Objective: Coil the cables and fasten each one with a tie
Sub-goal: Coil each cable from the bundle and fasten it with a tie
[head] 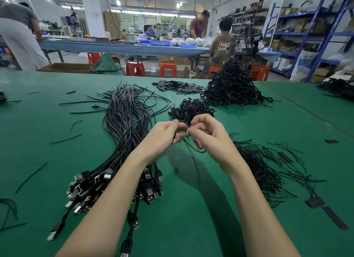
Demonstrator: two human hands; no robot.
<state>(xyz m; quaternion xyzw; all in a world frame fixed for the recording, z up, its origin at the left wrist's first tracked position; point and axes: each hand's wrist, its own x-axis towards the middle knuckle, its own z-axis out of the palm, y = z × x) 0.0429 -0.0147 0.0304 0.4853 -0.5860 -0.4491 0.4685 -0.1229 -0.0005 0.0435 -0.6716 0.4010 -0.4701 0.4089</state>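
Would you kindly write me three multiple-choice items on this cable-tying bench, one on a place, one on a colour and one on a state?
1. Where does the long bundle of black USB cables lie?
A. Beside the left forearm
B. Beside the right forearm
C. On the blue shelving

2. What colour is the table mat?
A. Grey
B. Green
C. Red

3. What are the hands doing?
A. Resting flat on the mat
B. Both pinching a thin black cable
C. Lifting a red stool

Answers:
1. A, its plug ends fan out at the left forearm.
2. B, the bare mat between the arms is green.
3. B, the left hand and right hand meet above the mat with curled fingers on the cable.
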